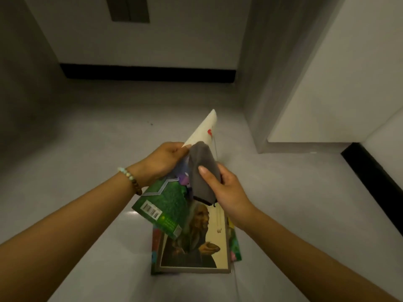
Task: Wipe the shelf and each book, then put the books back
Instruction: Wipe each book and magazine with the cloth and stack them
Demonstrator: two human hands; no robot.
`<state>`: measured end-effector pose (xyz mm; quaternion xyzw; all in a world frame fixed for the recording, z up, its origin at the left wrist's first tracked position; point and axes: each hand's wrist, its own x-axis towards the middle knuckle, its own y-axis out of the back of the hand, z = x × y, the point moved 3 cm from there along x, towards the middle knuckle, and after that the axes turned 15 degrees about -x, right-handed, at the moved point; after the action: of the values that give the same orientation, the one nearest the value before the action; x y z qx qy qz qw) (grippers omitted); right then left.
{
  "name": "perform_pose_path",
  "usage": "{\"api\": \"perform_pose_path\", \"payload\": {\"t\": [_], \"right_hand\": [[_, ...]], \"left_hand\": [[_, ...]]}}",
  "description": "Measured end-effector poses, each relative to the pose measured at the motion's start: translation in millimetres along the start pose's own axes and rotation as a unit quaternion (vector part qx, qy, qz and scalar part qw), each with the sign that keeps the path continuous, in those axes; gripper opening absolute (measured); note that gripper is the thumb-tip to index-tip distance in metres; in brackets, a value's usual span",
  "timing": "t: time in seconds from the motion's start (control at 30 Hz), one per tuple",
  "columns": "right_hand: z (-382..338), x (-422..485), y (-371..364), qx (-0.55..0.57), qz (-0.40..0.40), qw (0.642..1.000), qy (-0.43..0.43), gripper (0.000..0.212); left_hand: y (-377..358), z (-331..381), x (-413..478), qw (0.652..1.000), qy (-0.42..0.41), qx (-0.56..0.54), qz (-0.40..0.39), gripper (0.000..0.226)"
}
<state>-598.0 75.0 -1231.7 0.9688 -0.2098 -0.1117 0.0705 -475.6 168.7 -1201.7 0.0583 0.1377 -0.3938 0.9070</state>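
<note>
While the fingers [204, 172] of the right hand [229, 188] pinched a bunched grey cloth [197, 158] against the cover, the left hand [165, 160] gripped the upper part of a thin green book [168, 201], which was tilted in the air at mid-frame. It looked like a light, bendy paperback with a glossy and probably slippery cover. Holding it close to the wiped patch would likely stop it flexing. Just below, in the lower middle, a stack of books [196, 247] lay flat on a pale surface [87, 192]. No container showed.
</note>
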Motion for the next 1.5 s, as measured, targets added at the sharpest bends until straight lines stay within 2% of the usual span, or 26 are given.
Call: {"api": "perform_pose_path", "payload": {"t": [0.07, 0.17, 0.33, 0.43, 0.5, 0.57, 0.63, 0.73, 0.83, 0.93, 0.97, 1.03, 1.1, 1.23, 1.3, 1.37, 1.43, 1.5], "right_hand": [[-40, 3, 8, -0.033, 0.039, 0.996, 0.076, 0.021], [-104, 7, 29, -0.007, 0.096, 0.982, 0.163, 0.028], [-197, 15, 78, 0.080, 0.118, 0.971, 0.193, 0.096], [-259, 11, 101, 0.091, 0.134, 0.962, 0.220, 0.120], [-298, 8, 110, 0.109, 0.133, 0.956, 0.239, 0.125], [-334, 7, 113, 0.148, 0.109, 0.950, 0.251, 0.120], [-363, 6, 113, 0.164, 0.068, 0.949, 0.260, 0.101], [-399, 2, 106, 0.127, 0.012, 0.956, 0.265, 0.089], [-427, 0, 105, 0.054, 0.033, 0.957, 0.282, 0.045], [-472, 4, 113, 0.005, 0.093, 0.945, 0.312, 0.025], [-487, 8, 116, -0.006, 0.104, 0.943, 0.317, 0.020], [-515, 22, 123, -0.018, 0.115, 0.947, 0.298, 0.018], [-541, 35, 130, -0.019, 0.105, 0.958, 0.268, 0.022], [-567, 56, 138, -0.021, 0.086, 0.975, 0.204, 0.024], [-571, 63, 140, -0.008, 0.068, 0.982, 0.176, 0.023], [-573, 66, 144, -0.035, 0.080, 0.980, 0.178, 0.026], [-574, 70, 152, -0.099, 0.156, 0.954, 0.236, 0.029], [-573, 71, 154, -0.170, 0.245, 0.899, 0.321, 0.041]], "left_hand": [[0, 44, -8, 0.998, -0.062, -0.010, -0.010, 0.041], [-2, 116, -23, 0.989, -0.149, -0.007, -0.016, 0.035], [1, 249, -65, 0.961, -0.271, 0.006, -0.046, 0.035], [8, 325, -94, 0.934, -0.353, 0.020, -0.045, 0.036], [17, 367, -110, 0.917, -0.397, 0.011, -0.026, 0.034], [27, 403, -124, 0.900, -0.436, -0.017, -0.001, 0.032], [40, 434, -132, 0.883, -0.467, -0.033, 0.033, 0.031], [59, 473, -140, 0.864, -0.491, -0.086, 0.075, 0.030], [75, 503, -131, 0.857, -0.487, -0.109, 0.126, 0.030], [89, 539, -116, 0.869, -0.469, -0.096, 0.123, 0.030], [92, 550, -112, 0.874, -0.465, -0.079, 0.116, 0.037], [99, 565, -105, 0.885, -0.444, -0.043, 0.135, 0.066], [105, 566, -99, 0.880, -0.445, 0.034, 0.162, 0.081], [107, 540, -83, 0.872, -0.404, 0.254, 0.109, 0.063], [110, 535, -77, 0.851, -0.410, 0.301, 0.129, 0.064], [111, 536, -74, 0.851, -0.412, 0.297, 0.135, 0.069], [113, 540, -68, 0.860, -0.407, 0.275, 0.139, 0.066], [119, 543, -62, 0.840, -0.420, 0.286, 0.192, 0.050]]}}
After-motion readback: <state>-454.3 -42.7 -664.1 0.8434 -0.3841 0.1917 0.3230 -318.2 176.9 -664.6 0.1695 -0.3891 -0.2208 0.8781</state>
